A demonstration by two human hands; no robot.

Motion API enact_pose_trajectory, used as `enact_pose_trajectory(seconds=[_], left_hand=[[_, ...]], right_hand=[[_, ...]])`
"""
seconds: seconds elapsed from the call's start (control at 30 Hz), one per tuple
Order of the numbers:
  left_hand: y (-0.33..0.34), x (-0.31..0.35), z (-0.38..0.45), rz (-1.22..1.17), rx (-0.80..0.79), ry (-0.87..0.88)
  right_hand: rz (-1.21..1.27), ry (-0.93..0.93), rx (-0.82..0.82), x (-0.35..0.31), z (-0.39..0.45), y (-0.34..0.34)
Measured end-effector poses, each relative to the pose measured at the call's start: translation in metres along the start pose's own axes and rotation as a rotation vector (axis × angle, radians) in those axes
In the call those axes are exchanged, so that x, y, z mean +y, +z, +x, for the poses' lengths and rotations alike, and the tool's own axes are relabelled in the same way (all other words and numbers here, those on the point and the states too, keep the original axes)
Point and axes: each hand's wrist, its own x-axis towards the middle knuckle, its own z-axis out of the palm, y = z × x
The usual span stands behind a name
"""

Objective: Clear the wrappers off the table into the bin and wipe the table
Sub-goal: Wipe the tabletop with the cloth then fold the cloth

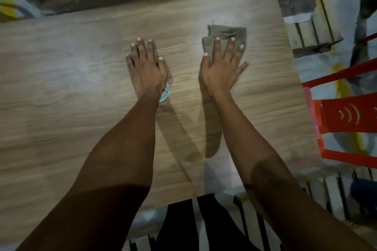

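Grey cloth (pixel 226 35) far right on desk (pixel 61 91), pinned under flat, open right hand (pixel 221 67). Soft, light, likely to bunch; press palm mid-fold. Left hand (pixel 145 67) open, flat on bare wood

Table (pixel 61 91): fills centre and left of frame
Cloth (pixel 226 33): on table, upper right of centre; under right hand (pixel 221 67)
Left hand (pixel 145 65): flat on table, left of cloth
Sticker (pixel 164 92): on table, beside left wrist
Chair (pixel 344 114): right edge of frame, beside table

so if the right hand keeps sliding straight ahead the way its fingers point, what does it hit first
Nothing, probably: the right hand presses the cloth flat, and the table ahead looks bare up to its far edge.
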Motion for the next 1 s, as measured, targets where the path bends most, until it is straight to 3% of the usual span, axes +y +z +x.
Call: enact_pose_trajectory(seconds=[0.13, 0.2, 0.4, 0.5, 0.67, 0.73, 0.8, 0.87, 1.0], left_hand=[[0.003, -0.007, -0.005, 0.009, -0.003, 0.003], [0.002, -0.007, -0.006, 0.001, 0.003, 0.01], [-0.004, -0.002, -0.002, -0.007, 0.014, 0.016], [-0.002, -0.003, -0.004, -0.003, 0.006, 0.012], [-0.001, -0.005, -0.005, -0.046, 0.021, 0.031], [-0.002, -0.004, -0.007, -0.053, 0.019, 0.036], [-0.004, -0.004, -0.009, -0.066, 0.037, 0.049], [-0.007, 0.0, -0.011, -0.121, 0.094, 0.143], [-0.01, 0.003, -0.024, -0.153, 0.187, 0.381]], right_hand=[[-0.053, -0.343, -0.03, -0.008, -0.07, 0.02], [-0.073, -0.395, -0.047, 0.016, -0.076, 0.017], [-0.039, -0.002, -0.001, 0.077, -0.058, -0.01], [-0.041, -0.053, 0.011, 0.056, -0.096, 0.002], [-0.059, -0.392, -0.065, 0.049, -0.172, 0.012], [-0.061, -0.31, -0.064, 0.077, -0.164, 0.003], [-0.077, -0.112, -0.053, 0.109, -0.149, -0.008], [-0.042, 0.019, -0.035, 0.13, -0.141, -0.016], [-0.02, 0.003, -0.042, 0.108, -0.174, -0.005]])
